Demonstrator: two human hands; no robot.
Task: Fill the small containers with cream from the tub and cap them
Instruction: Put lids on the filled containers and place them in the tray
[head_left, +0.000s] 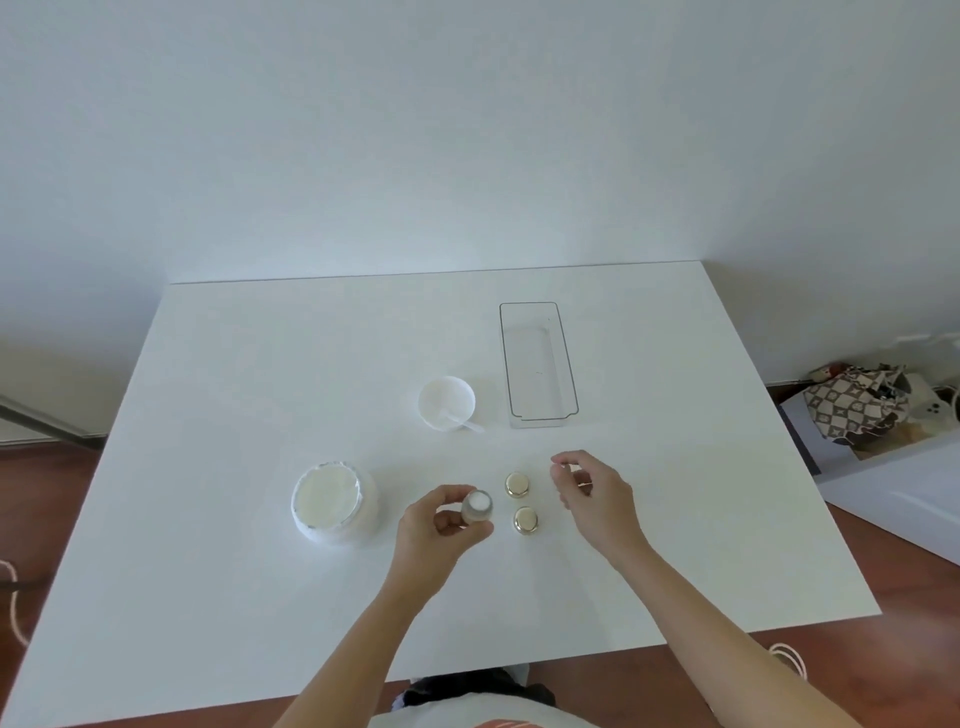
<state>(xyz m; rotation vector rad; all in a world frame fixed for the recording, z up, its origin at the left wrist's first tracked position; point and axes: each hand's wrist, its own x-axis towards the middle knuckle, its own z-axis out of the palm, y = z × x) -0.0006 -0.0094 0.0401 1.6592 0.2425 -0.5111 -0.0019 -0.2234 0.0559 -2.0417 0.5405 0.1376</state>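
Observation:
My left hand (434, 535) grips a small glass container (477, 506) that stands on the white table (260, 374). It is uncapped and white cream shows at its mouth. Just right of it stand two small containers with gold caps, one farther (517, 484) and one nearer (525, 519). My right hand (592, 499) is to their right, fingers curled around a small gold cap (584, 486) that is mostly hidden. The open white cream tub (330, 501) stands to the left of my left hand.
The tub's white lid (447, 400) lies upturned farther back, with a small white spatula (462, 422) resting in it. A clear rectangular tray (537, 364) sits behind and to the right. A patterned bag (857, 405) lies on the floor beyond the table's right edge.

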